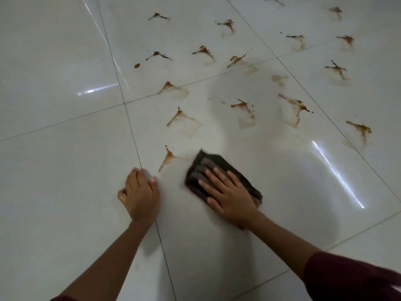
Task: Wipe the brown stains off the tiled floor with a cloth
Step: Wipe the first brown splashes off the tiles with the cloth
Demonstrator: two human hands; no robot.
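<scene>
Right hand flat, fingers straight, pressing dark cloth to tiled floor. Left hand braced on floor, grasping nothing. Brown stains just beside cloth.

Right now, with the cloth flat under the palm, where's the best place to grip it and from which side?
Probably the far corner of the dark cloth, coming from above and ahead of the fingers. The cloth lies flat on the tiled floor with the right hand pressing down on its middle, so that exposed point past the fingertips is the freest part to pinch.
</scene>
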